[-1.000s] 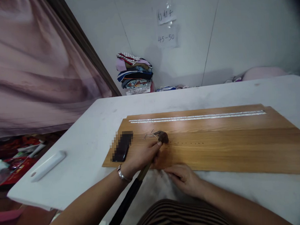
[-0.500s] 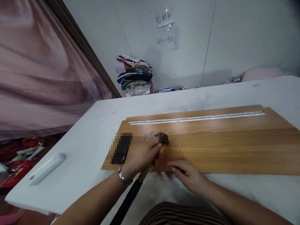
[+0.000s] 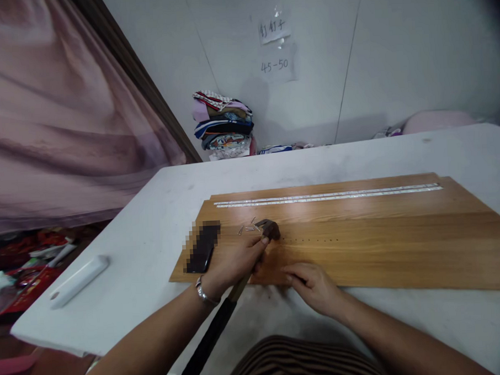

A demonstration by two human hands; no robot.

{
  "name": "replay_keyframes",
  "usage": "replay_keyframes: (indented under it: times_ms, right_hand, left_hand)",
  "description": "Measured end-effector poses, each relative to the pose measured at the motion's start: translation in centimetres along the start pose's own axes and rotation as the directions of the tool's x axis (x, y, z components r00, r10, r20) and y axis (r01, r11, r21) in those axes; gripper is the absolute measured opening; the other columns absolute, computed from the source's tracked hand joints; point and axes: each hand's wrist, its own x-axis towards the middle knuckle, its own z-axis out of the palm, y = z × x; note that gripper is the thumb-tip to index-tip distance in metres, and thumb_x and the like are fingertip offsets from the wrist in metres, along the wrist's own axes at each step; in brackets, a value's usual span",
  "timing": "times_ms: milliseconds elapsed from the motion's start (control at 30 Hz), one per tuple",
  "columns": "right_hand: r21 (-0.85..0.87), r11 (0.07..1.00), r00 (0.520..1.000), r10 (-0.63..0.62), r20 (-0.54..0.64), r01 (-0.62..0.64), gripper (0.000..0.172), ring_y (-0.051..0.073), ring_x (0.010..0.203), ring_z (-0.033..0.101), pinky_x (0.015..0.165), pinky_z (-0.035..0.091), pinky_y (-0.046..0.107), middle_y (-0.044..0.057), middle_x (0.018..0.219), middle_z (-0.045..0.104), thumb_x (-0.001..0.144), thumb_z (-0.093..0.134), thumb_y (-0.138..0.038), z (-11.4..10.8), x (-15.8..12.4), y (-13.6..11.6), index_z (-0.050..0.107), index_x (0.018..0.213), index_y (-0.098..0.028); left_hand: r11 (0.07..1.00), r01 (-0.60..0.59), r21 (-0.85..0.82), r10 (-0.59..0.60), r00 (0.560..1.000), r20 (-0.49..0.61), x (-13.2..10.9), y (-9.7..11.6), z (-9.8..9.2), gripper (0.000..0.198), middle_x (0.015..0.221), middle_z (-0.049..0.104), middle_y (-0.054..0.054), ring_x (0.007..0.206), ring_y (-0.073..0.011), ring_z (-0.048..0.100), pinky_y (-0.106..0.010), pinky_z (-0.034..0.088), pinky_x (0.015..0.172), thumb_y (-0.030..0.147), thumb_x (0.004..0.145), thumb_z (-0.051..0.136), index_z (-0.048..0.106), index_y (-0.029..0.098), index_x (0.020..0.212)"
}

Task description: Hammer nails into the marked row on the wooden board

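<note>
My left hand (image 3: 245, 259) is wrapped around the handle of a claw hammer (image 3: 270, 229), close up under its dark metal head. The black grip of the hammer runs down past my left wrist toward my body. Just right of the head, a row of small dark dots (image 3: 308, 240) marks the wooden board (image 3: 385, 248); whether they are nail heads or holes is too small to tell. Several loose nails (image 3: 249, 228) lie left of the hammer head. At the board's near edge my right hand (image 3: 314, 287) is curled, thumb and forefinger together; anything between them is hidden.
Two pale measuring strips (image 3: 329, 197) run along the board's far side. A black phone (image 3: 203, 250) lies at its left end. The white table (image 3: 135, 214) bears a white stick-like object (image 3: 80, 280). Folded clothes (image 3: 224, 125) are stacked by the wall, and a curtain (image 3: 73, 118) hangs left.
The hammer head has shifted very slightly left, with my left hand still on it. My right hand has barely moved, and the nails lie as before.
</note>
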Motion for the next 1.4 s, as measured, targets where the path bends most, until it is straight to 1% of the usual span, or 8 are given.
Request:
replay_keyframes:
  times_ms: [167,367,500,567,767,900,1200,1400]
  right_hand:
    - [-0.02,1.0,0.999,0.009,0.031,-0.009,0.027,0.018,0.08,0.069,0.071,0.052,0.028,0.007,0.092,0.076,0.092,0.048,-0.02,-0.06,-0.01,0.0,0.071,0.105,-0.02]
    - [-0.006,1.0,1.0,0.012,0.025,-0.012,0.026,0.019,0.083,0.07,0.073,0.052,0.029,0.007,0.095,0.076,0.092,0.048,-0.02,0.17,0.02,0.2,0.072,0.103,-0.02]
    - [-0.011,1.0,1.0,0.013,0.019,-0.013,0.027,0.019,0.082,0.07,0.074,0.053,0.031,0.007,0.094,0.076,0.092,0.048,-0.02,0.26,0.04,0.3,0.072,0.105,-0.019]
    - [-0.016,1.0,1.0,0.01,0.019,-0.01,0.027,0.02,0.083,0.07,0.073,0.053,0.031,0.008,0.095,0.076,0.091,0.049,-0.019,0.3,0.03,0.39,0.072,0.105,-0.019]
    - [-0.004,1.0,0.999,0.01,0.032,-0.01,0.026,0.02,0.083,0.07,0.074,0.053,0.032,0.008,0.095,0.076,0.093,0.048,-0.021,0.32,-0.02,0.53,0.072,0.104,-0.019]
    - [-0.002,1.0,1.0,0.007,0.029,-0.007,0.026,0.02,0.085,0.07,0.075,0.053,0.031,0.008,0.095,0.076,0.093,0.048,-0.021,0.23,-0.01,0.44,0.072,0.104,-0.019]
    - [-0.026,1.0,1.0,0.0,0.026,0.001,0.027,0.02,0.084,0.07,0.075,0.053,0.03,0.007,0.096,0.076,0.092,0.049,-0.02,0.12,0.05,0.38,0.072,0.105,-0.02]
    - [-0.008,1.0,1.0,-0.006,0.021,0.006,0.026,0.02,0.084,0.071,0.075,0.054,0.031,0.007,0.095,0.076,0.092,0.049,-0.02,0.17,0.08,0.4,0.072,0.105,-0.02]
  left_hand:
    - [1.0,-0.001,-0.027,0.001,1.0,0.015,-0.01,0.31,0.12,0.044,0.062,0.05,0.004,0.047,-0.0082,0.047,-0.02,0.039,0.043,0.06,0.084,0.047,0.054,0.017,0.089]
    - [0.999,-0.022,-0.026,0.022,1.0,0.01,-0.08,0.64,-0.03,0.045,0.063,0.051,0.004,0.045,-0.007,0.046,-0.019,0.038,0.041,0.06,0.084,0.047,0.055,0.016,0.094]
    - [1.0,0.002,0.006,-0.002,1.0,0.004,-0.05,0.44,0.22,0.042,0.058,0.049,0.004,0.043,-0.0068,0.044,-0.019,0.036,0.04,0.058,0.085,0.046,0.053,0.017,0.083]
    - [1.0,0.004,0.007,-0.005,1.0,0.007,-0.04,0.4,0.32,0.042,0.057,0.048,0.005,0.043,-0.0065,0.043,-0.019,0.035,0.041,0.058,0.085,0.045,0.052,0.017,0.081]
    - [0.999,-0.015,-0.033,0.016,1.0,0.022,-0.13,0.69,-0.03,0.046,0.063,0.05,0.004,0.045,-0.0067,0.045,-0.019,0.037,0.042,0.062,0.083,0.048,0.055,0.017,0.091]
    - [1.0,-0.013,-0.025,0.013,1.0,0.019,-0.01,0.57,-0.35,0.046,0.061,0.049,0.004,0.045,-0.007,0.045,-0.019,0.037,0.042,0.062,0.082,0.048,0.054,0.017,0.086]
    - [1.0,-0.016,0.011,0.016,1.0,0.014,-0.15,0.61,0.32,0.045,0.061,0.048,0.005,0.044,-0.0067,0.043,-0.019,0.035,0.042,0.06,0.085,0.044,0.053,0.016,0.091]
    - [1.0,-0.005,-0.004,0.005,1.0,0.014,-0.13,0.81,0.14,0.043,0.065,0.05,0.003,0.046,-0.0066,0.045,-0.019,0.036,0.042,0.059,0.085,0.045,0.053,0.016,0.088]
